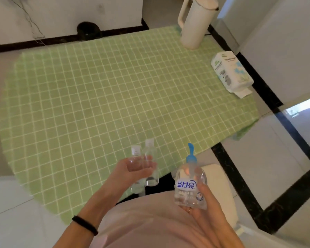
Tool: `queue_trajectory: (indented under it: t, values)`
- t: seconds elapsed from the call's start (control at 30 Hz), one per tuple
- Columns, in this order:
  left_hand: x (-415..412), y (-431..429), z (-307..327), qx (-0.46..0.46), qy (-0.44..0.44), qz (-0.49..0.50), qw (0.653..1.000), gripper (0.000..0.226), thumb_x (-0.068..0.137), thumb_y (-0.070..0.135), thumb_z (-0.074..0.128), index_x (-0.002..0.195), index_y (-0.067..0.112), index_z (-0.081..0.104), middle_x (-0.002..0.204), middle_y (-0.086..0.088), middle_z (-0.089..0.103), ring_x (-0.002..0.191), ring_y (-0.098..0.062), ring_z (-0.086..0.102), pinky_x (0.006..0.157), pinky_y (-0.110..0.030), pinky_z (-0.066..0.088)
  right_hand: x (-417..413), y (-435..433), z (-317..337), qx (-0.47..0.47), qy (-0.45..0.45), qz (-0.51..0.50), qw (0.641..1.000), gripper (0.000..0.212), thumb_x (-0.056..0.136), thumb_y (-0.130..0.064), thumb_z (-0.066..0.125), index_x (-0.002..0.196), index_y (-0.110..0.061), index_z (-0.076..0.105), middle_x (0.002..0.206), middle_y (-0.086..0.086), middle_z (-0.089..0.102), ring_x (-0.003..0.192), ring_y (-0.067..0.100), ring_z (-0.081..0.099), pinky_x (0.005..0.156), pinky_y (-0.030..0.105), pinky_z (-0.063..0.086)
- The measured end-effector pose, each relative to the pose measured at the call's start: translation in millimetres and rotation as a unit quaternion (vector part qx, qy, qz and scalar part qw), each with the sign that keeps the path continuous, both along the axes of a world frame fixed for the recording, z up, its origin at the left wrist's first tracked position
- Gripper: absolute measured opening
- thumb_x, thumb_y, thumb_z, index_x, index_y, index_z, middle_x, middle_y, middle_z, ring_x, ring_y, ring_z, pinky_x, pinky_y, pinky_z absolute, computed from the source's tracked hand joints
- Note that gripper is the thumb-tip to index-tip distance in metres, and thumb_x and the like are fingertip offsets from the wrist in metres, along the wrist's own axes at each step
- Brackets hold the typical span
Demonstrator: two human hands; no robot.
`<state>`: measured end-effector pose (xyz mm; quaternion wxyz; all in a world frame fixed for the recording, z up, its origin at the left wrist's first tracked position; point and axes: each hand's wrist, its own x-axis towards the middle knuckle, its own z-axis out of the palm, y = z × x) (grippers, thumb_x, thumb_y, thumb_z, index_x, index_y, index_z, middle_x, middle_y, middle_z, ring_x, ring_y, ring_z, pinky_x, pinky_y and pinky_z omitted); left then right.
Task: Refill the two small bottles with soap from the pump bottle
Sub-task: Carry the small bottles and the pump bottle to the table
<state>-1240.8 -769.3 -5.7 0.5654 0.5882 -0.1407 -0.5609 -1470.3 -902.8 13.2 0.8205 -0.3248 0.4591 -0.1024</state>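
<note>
Left hand [132, 170] is wrapped round both small bottles [143, 169] at once, fingers closed across their middles, caps sticking up above the grip and bases hanging below it. Right hand [204, 203] cups the pump bottle [190, 187] from underneath, thumb up the side by the label, blue pump head [191, 154] well above the grip and pointing away from the person. All three are held in the air over the near edge of the table, green checked cloth [115, 90] beyond the left knuckles.

My read: nothing is set up yet, caps look on, no filling started. To do this bit well:
- Put the small bottles down upright on the cloth first, just ahead of the left grip. Two in one fist is a weak hold (round, clear, likely slick).
- Park the pump bottle beside them so a hand is free for uncapping.
- Uncap one at a time, steady it low on the body, bring the nozzle right over the neck before pressing. Narrow neck, so short slow presses.

Hard to tell:
- Fill level in the small bottles. There's something pale near the bases, could be leftover soap or just glare.
- Cap type, flip or screw, too blurred.
- Left fingertips are hidden behind the bottles.
- Soap level in the pump bottle, the label covers it.
</note>
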Motion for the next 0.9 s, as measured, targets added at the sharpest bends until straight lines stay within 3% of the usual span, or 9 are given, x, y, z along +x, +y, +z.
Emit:
queue_trajectory:
  t: [0.1,0.2,0.37,0.47,0.57,0.73,0.83,0.9]
  values:
    - [4,-12,-13,-0.005,0.002,0.023,1.0,0.036,0.089,0.006,0.079,0.125,0.01,0.074,0.119,0.003,0.08,0.116,-0.011,0.074,0.09,-0.014,0.056,16,-20,-14,-0.008,-0.005,0.031,0.999,0.094,0.045,-0.051,0.101,0.131,-0.029,0.069,0.13,0.028,0.066,0.099,0.037,0.073,0.073,0.049,0.062]
    - [8,-26,-27,0.0,-0.004,0.047,0.999,0.034,0.089,0.005,0.08,0.122,0.01,0.075,0.12,0.004,0.08,0.117,-0.011,0.074,0.095,-0.02,0.056,30,-46,-26,-0.008,0.009,0.059,0.998,0.087,0.052,-0.052,0.099,0.131,-0.03,0.071,0.127,0.023,0.07,0.103,0.038,0.074,0.074,0.048,0.062]
    - [4,-67,-45,0.012,-0.003,0.085,0.996,0.03,0.083,0.013,0.088,0.112,0.016,0.082,0.123,0.005,0.079,0.119,-0.013,0.073,0.109,-0.034,0.049,49,-105,-40,-0.014,0.037,0.09,0.995,0.104,0.049,-0.048,0.101,0.141,-0.024,0.06,0.129,0.025,0.068,0.103,0.043,0.073,0.074,0.051,0.061]
    - [-1,-112,-55,0.01,0.008,0.085,0.996,0.036,0.08,0.019,0.088,0.116,0.016,0.081,0.123,0.006,0.079,0.118,-0.013,0.074,0.107,-0.032,0.052,50,-156,-52,-0.024,0.023,0.105,0.994,0.1,0.052,-0.045,0.101,0.141,-0.032,0.059,0.133,0.02,0.068,0.11,0.04,0.071,0.076,0.053,0.06]
    - [-5,-175,-72,0.018,0.022,0.085,0.996,0.039,0.086,0.005,0.084,0.123,0.009,0.073,0.119,0.001,0.08,0.116,-0.015,0.075,0.099,-0.024,0.058,44,-224,-72,-0.042,0.023,0.152,0.987,0.088,0.064,-0.046,0.095,0.142,-0.039,0.057,0.142,0.013,0.063,0.124,0.042,0.064,0.087,0.059,0.056]
    - [-10,-284,-92,0.036,0.017,0.114,0.993,0.042,0.089,-0.004,0.078,0.127,0.01,0.07,0.121,0.003,0.079,0.117,-0.011,0.074,0.092,-0.018,0.058,43,-350,-98,-0.076,0.045,0.188,0.978,0.082,0.064,-0.052,0.095,0.138,-0.048,0.06,0.141,0.007,0.065,0.123,0.037,0.066,0.092,0.061,0.055]
    - [-14,-330,-102,0.038,-0.011,0.122,0.992,0.043,0.088,0.001,0.08,0.128,0.013,0.07,0.124,0.003,0.079,0.119,-0.012,0.073,0.097,-0.022,0.058,48,-414,-102,-0.144,0.046,0.263,0.953,0.081,0.074,-0.059,0.086,0.146,-0.042,0.053,0.14,0.001,0.066,0.125,0.03,0.066,0.099,0.062,0.052]
    - [-15,-350,-109,0.04,-0.025,0.132,0.99,0.049,0.085,0.003,0.081,0.131,0.013,0.068,0.126,0.003,0.078,0.121,-0.012,0.072,0.099,-0.024,0.058,55,-448,-104,-0.189,0.057,0.296,0.934,0.081,0.07,-0.067,0.083,0.14,-0.033,0.061,0.13,0.003,0.072,0.119,0.027,0.069,0.105,0.063,0.048]
